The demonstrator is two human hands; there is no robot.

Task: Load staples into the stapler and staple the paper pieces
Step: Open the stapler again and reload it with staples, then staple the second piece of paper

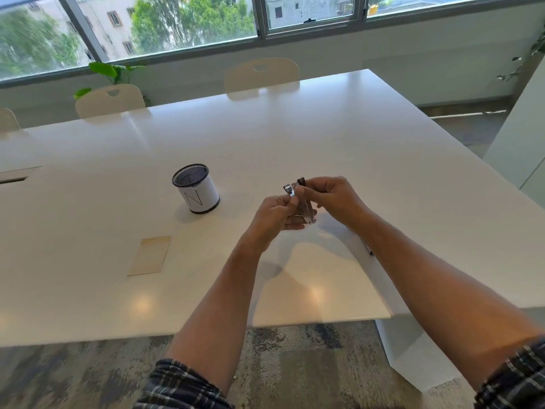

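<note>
A small dark stapler (305, 208) is held up above the white table (265, 149), its top swung open. My left hand (275, 215) grips its lower part from the left, thumb and forefinger pinching the shiny metal end (290, 190). My right hand (333, 199) pinches the dark upper arm (301, 181) from the right. I cannot make out any staples. A tan paper piece (150, 255) lies flat on the table to the left. A small dark object (370, 251) shows beside my right forearm.
A black mesh pen cup (196, 191) wrapped in white paper marked "N" stands left of my hands. Cream chairs (261, 75) line the far side under the windows. The table's near edge (206, 332) runs just below my forearms.
</note>
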